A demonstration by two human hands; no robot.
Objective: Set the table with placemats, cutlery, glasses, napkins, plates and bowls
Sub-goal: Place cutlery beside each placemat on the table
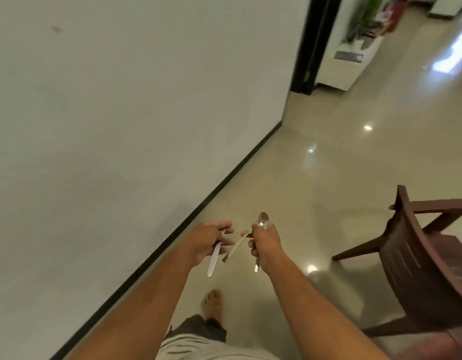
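Glossy beige floor (315,178); left grip (206,241) pinches knife (213,258), right grip (265,241) clutches spoon (262,220).

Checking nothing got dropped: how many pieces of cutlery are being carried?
3 visible: a knife in the left hand, a spoon and another handle in the right hand; more may be hidden.

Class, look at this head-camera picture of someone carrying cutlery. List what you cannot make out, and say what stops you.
1. Table: not in the head view at all; no placemats, plates or glasses show.
2. Cutlery in the right hand: a spoon bowl shows, but the grip hides how many pieces.
3. Knife handle: hidden in the left hand.
4. Chair: cut off by the right edge.
5. Shelf items top right: blurred.
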